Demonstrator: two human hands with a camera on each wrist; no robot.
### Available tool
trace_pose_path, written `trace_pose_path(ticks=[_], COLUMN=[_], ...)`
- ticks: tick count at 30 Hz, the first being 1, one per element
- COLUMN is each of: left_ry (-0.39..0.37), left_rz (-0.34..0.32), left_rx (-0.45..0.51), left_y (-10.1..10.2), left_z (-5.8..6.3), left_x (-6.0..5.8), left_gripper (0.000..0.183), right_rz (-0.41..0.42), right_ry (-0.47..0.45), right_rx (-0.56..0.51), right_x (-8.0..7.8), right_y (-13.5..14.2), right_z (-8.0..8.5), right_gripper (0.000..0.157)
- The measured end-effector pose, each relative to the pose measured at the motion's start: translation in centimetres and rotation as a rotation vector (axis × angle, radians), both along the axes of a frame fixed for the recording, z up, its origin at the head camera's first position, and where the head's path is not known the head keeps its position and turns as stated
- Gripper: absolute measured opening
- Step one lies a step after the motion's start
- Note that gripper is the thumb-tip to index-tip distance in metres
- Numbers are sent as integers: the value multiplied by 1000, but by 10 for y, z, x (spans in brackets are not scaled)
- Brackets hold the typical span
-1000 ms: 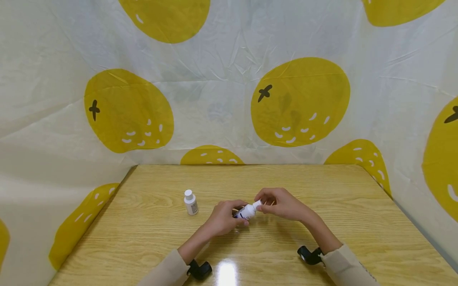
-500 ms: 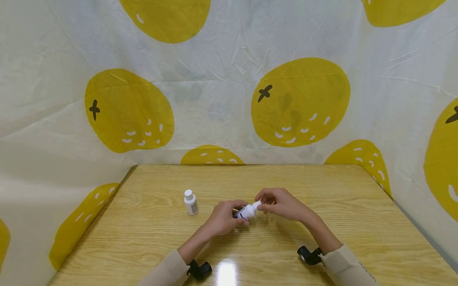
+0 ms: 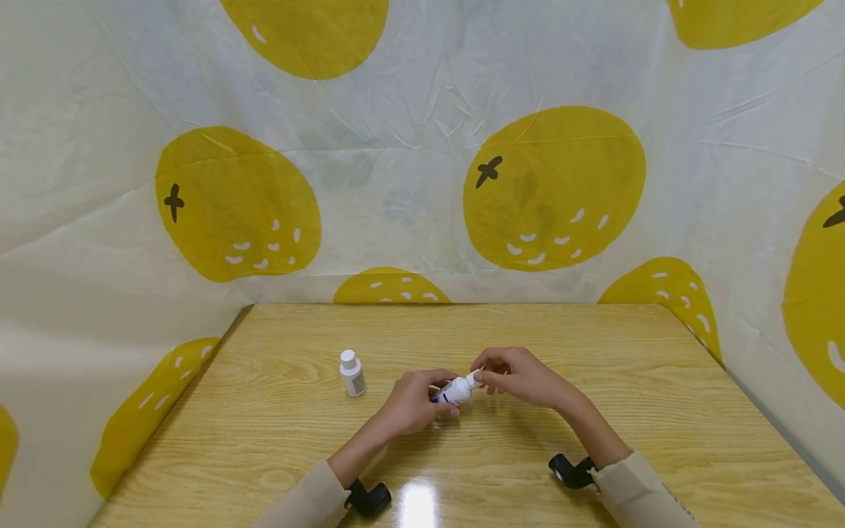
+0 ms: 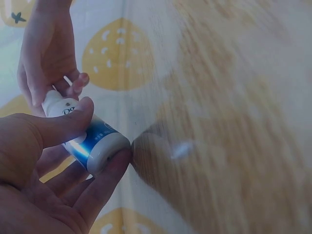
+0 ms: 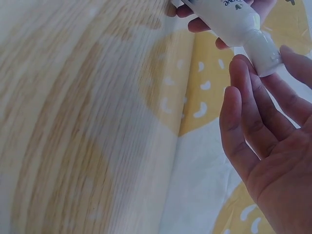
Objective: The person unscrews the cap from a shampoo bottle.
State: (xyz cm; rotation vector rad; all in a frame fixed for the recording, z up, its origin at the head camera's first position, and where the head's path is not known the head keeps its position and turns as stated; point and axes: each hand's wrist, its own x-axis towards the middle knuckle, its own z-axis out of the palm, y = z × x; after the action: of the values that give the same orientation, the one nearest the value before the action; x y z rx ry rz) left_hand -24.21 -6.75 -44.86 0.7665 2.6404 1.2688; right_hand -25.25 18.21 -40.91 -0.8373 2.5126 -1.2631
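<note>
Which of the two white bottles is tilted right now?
The held bottle: the left hand grips its body and the right hand pinches its cap. The other bottle stands upright on the table, touched by neither hand.

Held tilted at the head view's lower centre: small white-and-blue Dove bottle (image 3: 455,392), topped by a white cap (image 5: 263,54) pointing to the upper right.

The yellowish wooden table (image 3: 660,396) gives passage along its right edge; 1 upright white cylindrical bottle (image 3: 353,377) obstructs toward its left.
</note>
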Motion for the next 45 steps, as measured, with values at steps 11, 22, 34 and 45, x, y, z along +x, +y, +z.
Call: trace_pose_path(ticks=[11, 22, 34, 45], left_ry=[-11, -21, -12, -15], left_rz=[5, 10, 5, 14], left_rx=[8, 10, 0, -2], left_y=[1, 1, 1, 1], left_z=[0, 0, 1, 0], left_x=[0, 0, 0, -1], left_gripper=[42, 43, 43, 44], right_rz=[1, 11, -12, 6], right_ry=[18, 74, 5, 31], right_rx=[16, 37, -7, 15], right_x=[0, -2, -1, -5], right_y=[1, 1, 1, 4], right_z=[1, 0, 1, -2], right_gripper=[26, 25, 27, 26])
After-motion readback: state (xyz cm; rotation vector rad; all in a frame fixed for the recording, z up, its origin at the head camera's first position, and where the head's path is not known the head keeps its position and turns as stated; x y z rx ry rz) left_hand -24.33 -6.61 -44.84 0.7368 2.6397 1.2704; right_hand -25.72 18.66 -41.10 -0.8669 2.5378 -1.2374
